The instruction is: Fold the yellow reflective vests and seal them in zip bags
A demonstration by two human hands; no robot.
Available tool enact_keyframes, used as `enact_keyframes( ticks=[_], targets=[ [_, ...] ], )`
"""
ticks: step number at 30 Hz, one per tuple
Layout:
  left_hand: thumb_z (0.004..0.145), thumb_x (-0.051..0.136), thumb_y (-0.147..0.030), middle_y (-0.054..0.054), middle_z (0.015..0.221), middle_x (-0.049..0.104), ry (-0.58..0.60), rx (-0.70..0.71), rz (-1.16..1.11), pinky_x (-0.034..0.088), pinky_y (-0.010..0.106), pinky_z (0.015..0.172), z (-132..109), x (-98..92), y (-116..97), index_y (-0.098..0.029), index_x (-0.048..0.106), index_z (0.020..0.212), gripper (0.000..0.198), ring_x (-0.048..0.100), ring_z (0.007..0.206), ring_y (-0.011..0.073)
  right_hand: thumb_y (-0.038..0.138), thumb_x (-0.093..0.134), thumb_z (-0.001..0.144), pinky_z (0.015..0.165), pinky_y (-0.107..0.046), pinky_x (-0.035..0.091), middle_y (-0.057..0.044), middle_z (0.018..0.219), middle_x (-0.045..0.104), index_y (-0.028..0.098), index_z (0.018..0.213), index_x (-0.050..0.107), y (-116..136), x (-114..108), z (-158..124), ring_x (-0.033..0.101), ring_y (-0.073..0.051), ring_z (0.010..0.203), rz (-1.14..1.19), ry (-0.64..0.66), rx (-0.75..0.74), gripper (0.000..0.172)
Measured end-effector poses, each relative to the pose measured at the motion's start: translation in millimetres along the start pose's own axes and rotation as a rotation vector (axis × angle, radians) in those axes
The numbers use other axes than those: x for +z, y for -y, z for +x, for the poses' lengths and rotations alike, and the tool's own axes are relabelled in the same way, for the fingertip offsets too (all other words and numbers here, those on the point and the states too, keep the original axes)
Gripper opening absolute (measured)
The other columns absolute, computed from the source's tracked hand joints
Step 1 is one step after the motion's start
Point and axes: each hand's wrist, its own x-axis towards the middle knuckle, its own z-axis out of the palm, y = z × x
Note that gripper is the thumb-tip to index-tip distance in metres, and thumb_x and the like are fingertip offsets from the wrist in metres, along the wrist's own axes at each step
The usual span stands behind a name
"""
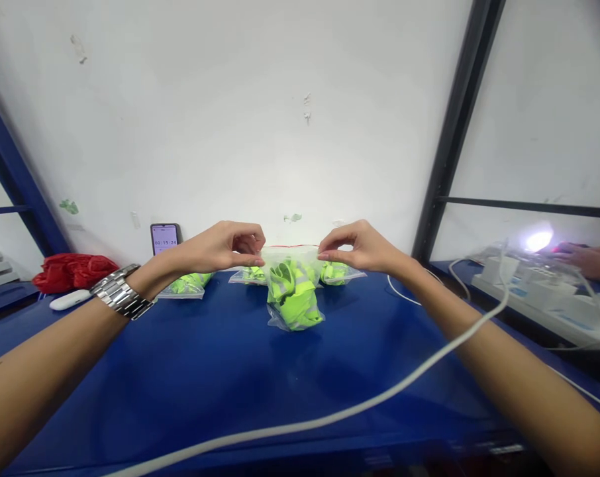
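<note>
A clear zip bag (296, 291) holds a bundled neon-yellow garment with grey reflective strips. My left hand (235, 244) pinches the bag's top left corner, and my right hand (352, 244) pinches the top right corner. Between them the red-lined top edge is stretched straight and looks closed. The bag hangs upright, its lower end at or just over the blue table (220, 371); I cannot tell if it touches. Similar filled bags lie behind: one bag (188, 285) by my left wrist, another bag (336, 271) below my right hand, and a partly hidden bag (250, 275).
A phone (164, 237) showing a timer leans on the wall. Left of it are a red plastic bag (74, 271) and a white oblong object (70, 300). A white cable (359, 405) crosses the foreground. At right, another person's hand (585, 258) is near white boxes (543, 291) and a bright light.
</note>
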Motion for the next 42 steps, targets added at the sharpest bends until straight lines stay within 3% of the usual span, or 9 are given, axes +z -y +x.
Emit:
enact_keyframes(
  ticks=[5, 11, 17, 24, 27, 31, 35, 38, 42],
  targets=[
    [0.081, 0.066, -0.043, -0.001, 0.067, 0.061, 0.041, -0.039, -0.005, 0.041, 0.023, 0.054, 1, 1.1, 3, -0.019, 0.058, 0.078, 0.025, 0.055, 0.061, 0.0118, 0.031, 0.070, 0.080, 0.064, -0.027, 0.049, -0.005, 0.072, 0.073, 0.016, 0.077, 0.072, -2, 4, 2, 0.066, -0.017, 0.069, -0.092, -0.004, -0.049, 0.015],
    [0.086, 0.059, -0.047, -0.002, 0.062, 0.056, -0.114, 0.048, 0.208, 0.033, 0.022, 0.052, 6, 7.7, 7, -0.018, 0.059, 0.073, 0.031, 0.045, 0.056, 0.0092, 0.027, 0.062, 0.086, 0.064, -0.027, 0.048, -0.004, 0.072, 0.071, 0.016, 0.079, 0.066, -13, 16, 2, 0.066, -0.016, 0.067, -0.198, -0.066, -0.098, 0.013],
    [0.089, 0.057, -0.037, 0.000, 0.075, 0.066, -0.178, 0.098, 0.219, 0.040, 0.022, 0.061, 1, 17.2, 12, -0.019, 0.063, 0.083, 0.020, 0.056, 0.066, 0.0107, 0.023, 0.065, 0.083, 0.061, -0.026, 0.048, -0.003, 0.067, 0.070, 0.016, 0.072, 0.068, -13, 24, -4, 0.063, -0.015, 0.062, -0.108, -0.156, -0.120, 0.013],
    [0.088, 0.058, -0.041, 0.000, 0.077, 0.068, -0.203, 0.068, 0.205, 0.045, 0.023, 0.064, -8, 16.5, 19, -0.019, 0.062, 0.083, 0.023, 0.061, 0.070, 0.0124, 0.025, 0.066, 0.082, 0.061, -0.029, 0.049, -0.006, 0.073, 0.072, 0.017, 0.074, 0.071, -21, 36, -4, 0.064, -0.017, 0.066, 0.055, -0.279, -0.174, 0.012],
    [0.090, 0.055, -0.039, 0.001, 0.080, 0.066, -0.239, 0.077, 0.236, 0.045, 0.024, 0.065, -9, 19.4, 22, -0.019, 0.059, 0.085, 0.021, 0.061, 0.071, 0.0131, 0.024, 0.066, 0.082, 0.058, -0.027, 0.047, -0.003, 0.070, 0.070, 0.017, 0.090, 0.072, -26, 40, -3, 0.059, -0.014, 0.060, 0.050, -0.327, -0.161, 0.012],
    [0.092, 0.053, -0.033, 0.000, 0.080, 0.064, -0.329, 0.059, 0.222, 0.045, 0.026, 0.067, -10, 26.5, 25, -0.020, 0.054, 0.101, 0.016, 0.060, 0.073, 0.0139, 0.023, 0.066, 0.082, 0.056, -0.025, 0.045, 0.001, 0.064, 0.065, 0.017, 0.112, 0.066, -29, 41, -3, 0.053, -0.011, 0.053, -0.030, -0.341, -0.123, 0.031],
    [0.093, 0.049, -0.033, 0.002, 0.085, 0.063, -0.300, 0.055, 0.246, 0.045, 0.027, 0.069, -9, 30.3, 28, -0.020, 0.055, 0.100, 0.016, 0.060, 0.077, 0.0153, 0.021, 0.062, 0.084, 0.057, -0.025, 0.043, -0.002, 0.067, 0.066, 0.015, 0.089, 0.068, -28, 41, -2, 0.053, -0.012, 0.055, -0.138, -0.294, -0.122, 0.010],
    [0.094, 0.046, -0.031, 0.003, 0.084, 0.061, -0.271, 0.095, 0.304, 0.043, 0.027, 0.067, -9, 29.2, 27, -0.019, 0.055, 0.089, 0.017, 0.056, 0.073, 0.0148, 0.021, 0.059, 0.086, 0.056, -0.025, 0.041, -0.004, 0.069, 0.065, 0.016, 0.078, 0.063, -28, 40, -2, 0.054, -0.013, 0.059, -0.184, -0.254, -0.111, 0.011],
    [0.096, 0.043, -0.030, 0.003, 0.081, 0.060, -0.258, 0.142, 0.357, 0.040, 0.026, 0.065, -11, 27.4, 24, -0.019, 0.055, 0.088, 0.018, 0.054, 0.069, 0.0141, 0.020, 0.057, 0.087, 0.056, -0.025, 0.039, -0.002, 0.066, 0.061, 0.017, 0.078, 0.059, -28, 40, -4, 0.052, -0.013, 0.059, -0.194, -0.229, -0.097, 0.010]
  ],
)
